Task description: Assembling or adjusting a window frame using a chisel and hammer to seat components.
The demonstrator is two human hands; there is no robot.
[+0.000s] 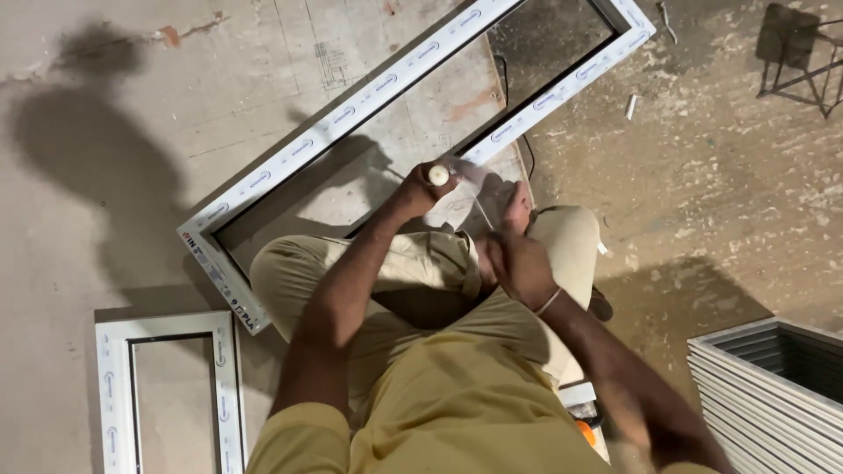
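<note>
I squat over a long white window frame [351, 114] lying slantwise on the floor. My left hand [426, 186] is closed around a tool with a pale round handle end [438, 175], held just above the frame's near rail. My right hand [516, 254] pinches a strip of clear protective film [479, 189] that lifts off the frame's near rail. The two hands are close together, the film stretched between them and the rail. The tool's working tip is hidden by the hand.
A second white frame [167, 386] lies at the lower left. A stack of white frames [773, 386] sits at the lower right. A dark metal stand [803, 57] is at the top right. A wooden board [413, 114] lies under the long frame. Dusty concrete floor all round.
</note>
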